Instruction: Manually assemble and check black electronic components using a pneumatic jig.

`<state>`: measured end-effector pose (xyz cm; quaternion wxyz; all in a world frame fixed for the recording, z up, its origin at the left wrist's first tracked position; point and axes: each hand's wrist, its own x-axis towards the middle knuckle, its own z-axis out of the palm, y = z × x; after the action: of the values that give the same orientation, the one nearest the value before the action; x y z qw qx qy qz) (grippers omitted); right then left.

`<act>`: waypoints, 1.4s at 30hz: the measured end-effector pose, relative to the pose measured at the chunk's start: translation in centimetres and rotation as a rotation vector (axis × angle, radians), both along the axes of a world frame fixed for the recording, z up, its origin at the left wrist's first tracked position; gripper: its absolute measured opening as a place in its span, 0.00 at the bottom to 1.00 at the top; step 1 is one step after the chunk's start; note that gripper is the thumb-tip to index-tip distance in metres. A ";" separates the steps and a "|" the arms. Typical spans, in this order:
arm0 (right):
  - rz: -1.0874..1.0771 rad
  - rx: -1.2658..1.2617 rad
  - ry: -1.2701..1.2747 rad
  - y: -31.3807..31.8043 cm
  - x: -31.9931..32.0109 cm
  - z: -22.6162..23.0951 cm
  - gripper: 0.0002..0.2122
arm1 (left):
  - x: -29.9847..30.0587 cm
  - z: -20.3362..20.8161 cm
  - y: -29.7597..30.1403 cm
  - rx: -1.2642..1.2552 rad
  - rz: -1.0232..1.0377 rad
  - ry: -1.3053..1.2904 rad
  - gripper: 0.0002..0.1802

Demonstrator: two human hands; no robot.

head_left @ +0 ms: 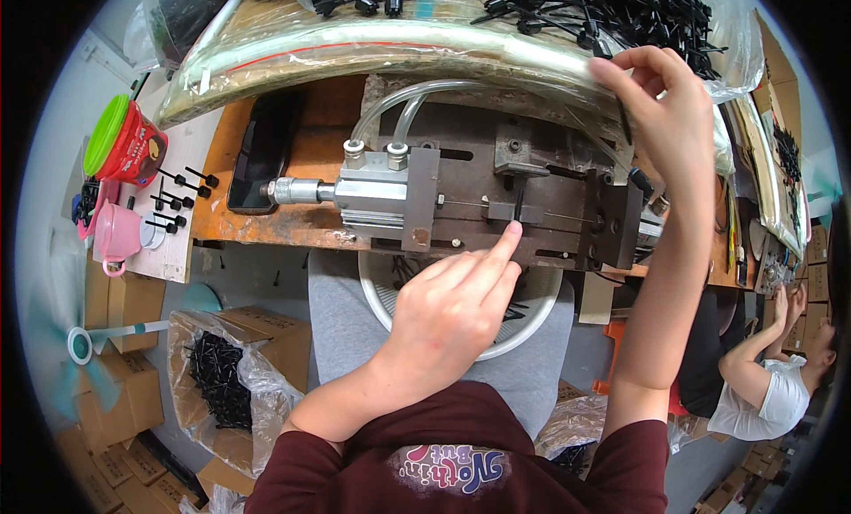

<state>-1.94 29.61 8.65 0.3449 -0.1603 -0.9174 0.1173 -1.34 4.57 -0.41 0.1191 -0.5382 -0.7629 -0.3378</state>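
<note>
A grey metal jig (pixel 461 221) with a silver air cylinder (pixel 370 199) stands at the table's front edge. In its middle a short black rod (pixel 519 198) lies in a small dark block. My left hand (pixel 452 310) reaches in from below; its outstretched index fingertip touches the rod's near end, and the other fingers are loosely bent. Up at the right, by the edge of the pile, my right hand (pixel 660 93) is closed in a pinch on a thin black rod (pixel 625 124) that hangs below the fingers. The rod's upper part is partly hidden by the thumb.
Black rods with knobbed ends (pixel 567 13) are heaped on plastic film behind the jig. A phone (pixel 263 146), a red tub (pixel 133 146) and a pink cup (pixel 117 230) sit left. A white basket (pixel 377 306) rests on my lap. Another person (pixel 771 390) works at right.
</note>
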 end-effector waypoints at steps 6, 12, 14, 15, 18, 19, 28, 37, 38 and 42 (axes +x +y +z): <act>0.013 0.090 -0.081 0.4 1.5 0.3 0.07 | 0.2 0.4 0.9 -0.103 0.063 0.107 0.10; 0.188 -0.146 0.317 -1.4 4.9 0.4 0.08 | -0.2 0.8 0.9 -0.157 0.050 0.084 0.09; 0.326 -0.155 0.262 -1.0 6.8 0.8 0.10 | -0.1 1.1 1.0 -0.156 0.041 0.085 0.09; 0.340 -0.196 0.306 -2.0 7.3 0.3 0.12 | -0.2 1.2 1.1 -0.151 0.037 0.088 0.09; 0.517 -0.416 0.422 -5.0 9.0 -0.7 0.14 | -0.3 0.9 1.1 -0.128 0.039 0.082 0.09; 0.556 -0.466 0.425 -6.1 9.2 -1.4 0.14 | -0.4 0.7 1.0 -0.123 0.050 0.074 0.09; 0.372 -0.208 -0.032 -9.5 11.6 -5.0 0.14 | 0.1 1.4 -2.7 -0.235 -0.244 -0.278 0.12; 0.291 0.002 -0.141 -12.2 9.6 -8.8 0.13 | 1.2 -2.0 -4.7 -0.406 -0.443 -0.481 0.14; 0.265 0.032 -0.169 -12.1 9.4 -8.4 0.13 | 1.1 -2.2 -4.6 -0.402 -0.458 -0.481 0.14; 0.313 0.142 -0.171 -11.4 8.7 -8.7 0.12 | 1.2 -2.6 -4.4 -0.427 -0.539 -0.493 0.17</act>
<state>6.80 18.20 -0.02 0.2538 -0.0005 -0.9630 0.0905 -0.15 0.16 -3.02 -0.2739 -0.6341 -0.6534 -0.3097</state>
